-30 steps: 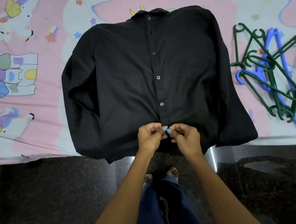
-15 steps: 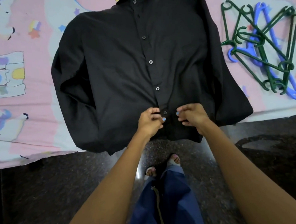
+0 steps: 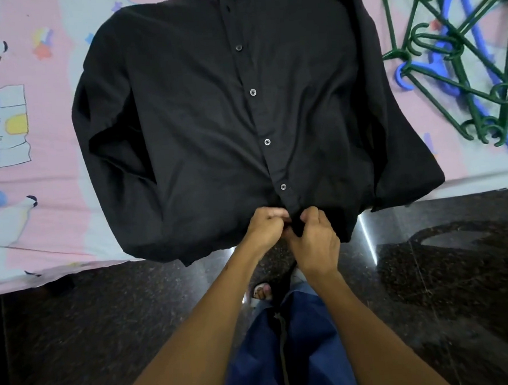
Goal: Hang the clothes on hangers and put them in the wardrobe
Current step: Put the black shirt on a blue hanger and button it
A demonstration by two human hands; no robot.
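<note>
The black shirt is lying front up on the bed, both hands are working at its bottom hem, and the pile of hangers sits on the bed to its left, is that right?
Not quite. The hangers lie to the right of the black shirt, not the left, as the head view shows. The rest holds: the shirt lies front up on the bed, and the left hand and right hand pinch its bottom hem.

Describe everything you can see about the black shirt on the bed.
The black shirt is long-sleeved, of thin, matte woven cloth, and lies front up on the patterned bedsheet, collar away from the person and cut off at the top edge. Small dark buttons run down its placket, fastened. Its sleeves lie folded along its sides, and its hem hangs over the bed's edge. The left hand and right hand pinch the placket at the hem.
</note>
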